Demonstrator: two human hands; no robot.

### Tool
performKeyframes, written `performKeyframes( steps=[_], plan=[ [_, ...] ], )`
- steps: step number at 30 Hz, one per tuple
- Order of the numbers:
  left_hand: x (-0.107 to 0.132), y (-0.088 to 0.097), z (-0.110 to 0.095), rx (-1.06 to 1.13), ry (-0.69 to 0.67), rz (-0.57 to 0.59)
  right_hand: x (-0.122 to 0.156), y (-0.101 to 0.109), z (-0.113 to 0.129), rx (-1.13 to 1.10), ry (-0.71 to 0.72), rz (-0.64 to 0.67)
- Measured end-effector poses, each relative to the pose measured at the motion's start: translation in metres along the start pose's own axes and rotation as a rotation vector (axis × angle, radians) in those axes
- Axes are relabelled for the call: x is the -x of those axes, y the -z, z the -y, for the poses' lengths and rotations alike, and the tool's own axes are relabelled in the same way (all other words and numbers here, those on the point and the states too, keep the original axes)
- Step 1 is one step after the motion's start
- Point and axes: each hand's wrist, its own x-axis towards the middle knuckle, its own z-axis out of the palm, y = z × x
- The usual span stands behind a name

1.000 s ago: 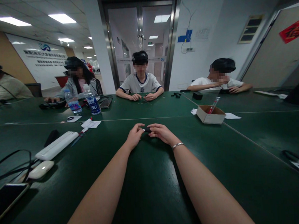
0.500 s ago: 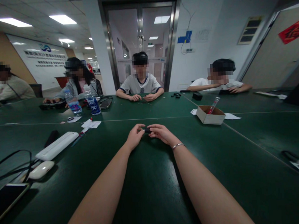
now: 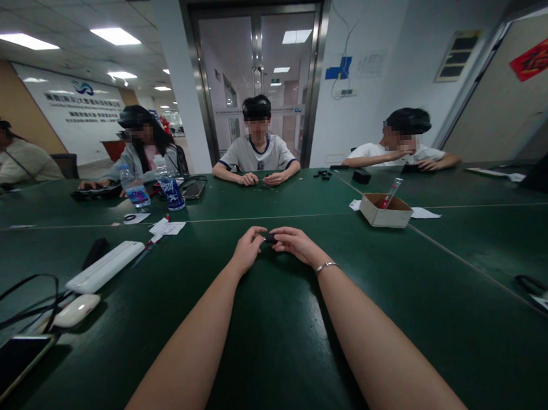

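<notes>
Between my two hands is a small black object [image 3: 269, 238], too small and too far covered by fingers for its kind to show. My left hand [image 3: 249, 250] pinches its left end, where a light, shiny bit shows at the fingertips. From the other side, the fingers of my right hand [image 3: 299, 245] close on its right end; a silver bracelet [image 3: 326, 266] circles that wrist. Both hands are close above or on the dark green table [image 3: 281, 328], and I cannot tell whether the object touches it.
Right of my hands stands an open cardboard box [image 3: 386, 213] with a clear tube in it. Bottles [image 3: 169, 183], papers [image 3: 167, 227], a white power bank [image 3: 105, 268], a white mouse-like case [image 3: 76, 311], cables and a phone [image 3: 19, 366] lie leftward. Several people sit across the table.
My hands and the black object stay almost in place; the left fingertips shift very slightly. At the far left, a person's head turns a little.
</notes>
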Motion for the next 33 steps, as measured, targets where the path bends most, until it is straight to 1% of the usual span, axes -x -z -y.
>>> performKeyframes(
  steps=[7, 11, 15, 19, 23, 27, 31, 33],
  plan=[
    [0.0011, -0.0005, -0.0057, 0.048, 0.022, 0.026, -0.0011, 0.0004, -0.0013, 0.002, 0.006, -0.002],
    [-0.0007, 0.0005, -0.0026, 0.047, 0.026, 0.050, -0.0007, 0.0006, -0.0007, -0.002, 0.000, 0.003],
    [-0.0015, 0.0011, 0.0011, 0.021, -0.002, 0.031, -0.0001, 0.0002, 0.0003, -0.011, -0.002, 0.002],
    [-0.0003, 0.0008, -0.0002, 0.033, 0.021, 0.031, -0.0005, 0.0008, -0.0005, -0.006, 0.000, 0.000],
    [0.0002, 0.0005, -0.0008, 0.033, -0.002, 0.032, -0.0010, 0.0016, -0.0013, 0.001, 0.004, -0.006],
    [-0.0005, 0.0012, 0.0009, 0.011, 0.012, 0.039, -0.0001, 0.0010, 0.0000, -0.005, 0.003, 0.003],
    [-0.0011, 0.0017, 0.0013, -0.013, -0.013, 0.004, 0.0001, 0.0003, 0.0005, -0.002, -0.001, -0.003],
    [-0.0011, 0.0013, 0.0006, -0.014, -0.002, -0.001, -0.0004, 0.0003, -0.0001, 0.000, 0.002, -0.003]
  ],
)
